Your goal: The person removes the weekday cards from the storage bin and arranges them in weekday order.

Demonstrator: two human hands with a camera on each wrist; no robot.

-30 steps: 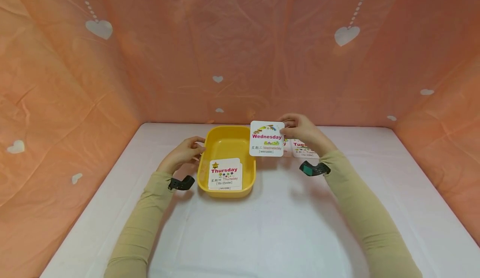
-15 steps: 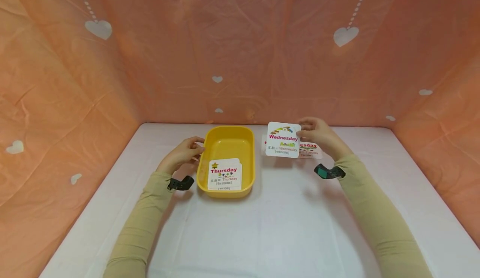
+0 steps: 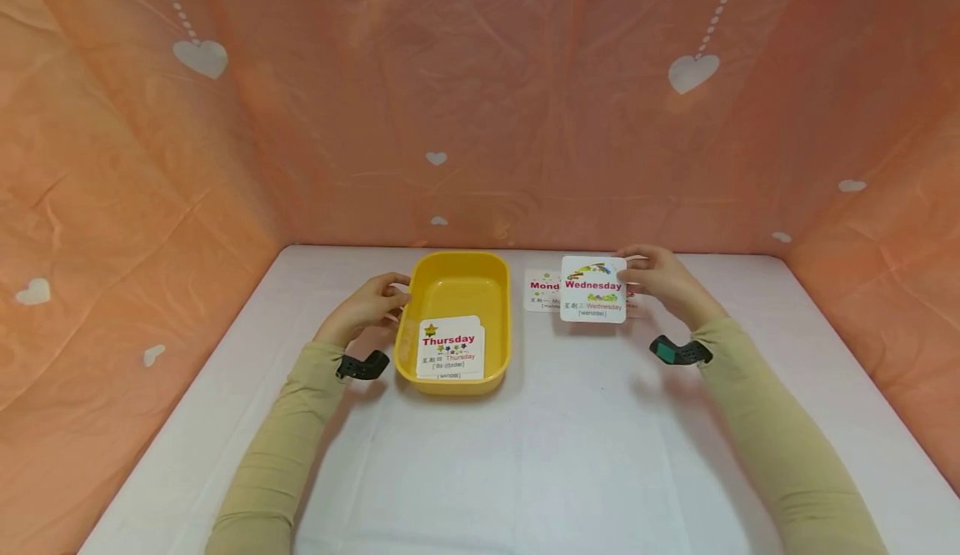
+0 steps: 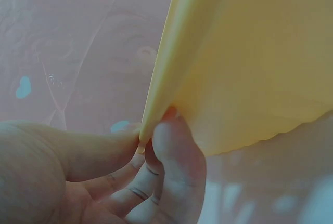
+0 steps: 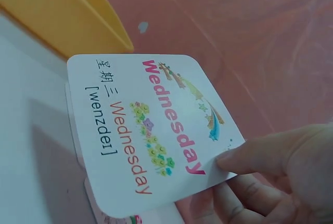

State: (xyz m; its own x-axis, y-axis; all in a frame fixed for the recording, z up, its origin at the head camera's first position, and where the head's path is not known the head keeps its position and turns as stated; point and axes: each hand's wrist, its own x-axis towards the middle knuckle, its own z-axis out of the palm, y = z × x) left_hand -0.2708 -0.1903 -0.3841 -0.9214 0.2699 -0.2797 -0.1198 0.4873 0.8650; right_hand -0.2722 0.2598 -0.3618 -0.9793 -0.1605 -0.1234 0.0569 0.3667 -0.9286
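My right hand [image 3: 663,280] pinches the white Wednesday card [image 3: 592,290] at its right edge, thumb on the printed face, as the right wrist view shows. The card is over two others: part of the Monday card [image 3: 542,291] shows to its left, and a card mostly hidden behind it peeks out at its right. My left hand [image 3: 367,305] pinches the left rim of a yellow tray [image 3: 504,305] between thumb and index finger [image 4: 179,167]. In the tray's near end lies the Thursday card [image 3: 450,347], on top of at least one more card.
White cloth [image 3: 510,472] covers the table. An orange-pink curtain [image 3: 480,122] with white hearts stands behind it and at both sides. The tray is left of the Monday card, with a narrow strip of cloth between them.
My right hand has carried the Wednesday card rightward and slightly nearer, away from the tray's right rim to over the cards on the table, uncovering the Monday card's left part. The left hand stays.
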